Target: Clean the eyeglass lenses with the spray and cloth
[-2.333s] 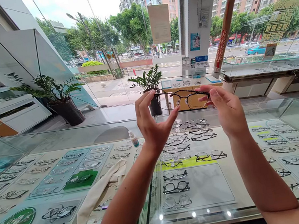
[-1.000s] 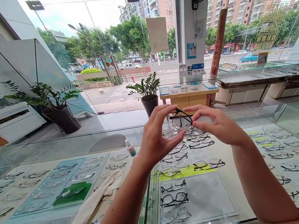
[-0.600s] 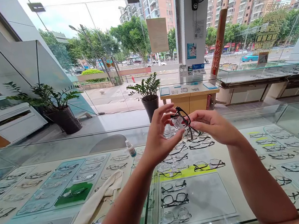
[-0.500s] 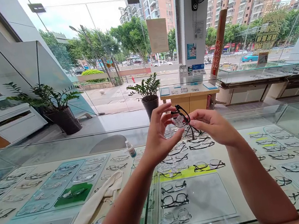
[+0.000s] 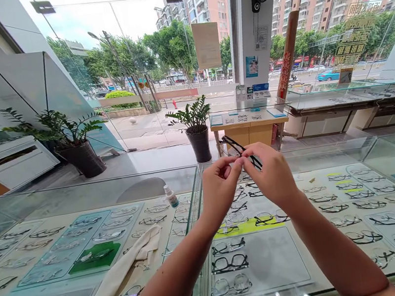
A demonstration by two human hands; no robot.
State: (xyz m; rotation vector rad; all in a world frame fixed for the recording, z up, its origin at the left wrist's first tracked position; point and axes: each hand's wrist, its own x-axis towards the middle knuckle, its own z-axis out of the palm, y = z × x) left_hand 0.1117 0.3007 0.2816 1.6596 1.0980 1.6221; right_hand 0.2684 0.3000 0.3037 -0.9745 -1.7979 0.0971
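Above the glass display case, black-framed glasses (image 5: 233, 144) are held up between both hands. My left hand (image 5: 221, 184) pinches at the lower edge of the frame, thumb and forefinger pressed together. My right hand (image 5: 270, 171) closes round the other side of the frame, its thumb tip touching the left fingertips. The fingers hide much of the glasses. Beneath, rows of glasses lie in the case, with a black pair (image 5: 229, 263) near its front.
A small spray bottle (image 5: 171, 197) stands left of the hands on the glass. A beige cloth (image 5: 126, 269) lies at the left front. Beyond the case are a potted plant (image 5: 198, 143) and a wooden display table (image 5: 248, 135).
Both hands have come together, the right moving left. The glasses have turned from lens facing me to a slanted, nearly edge-on view. The view has shifted slightly.
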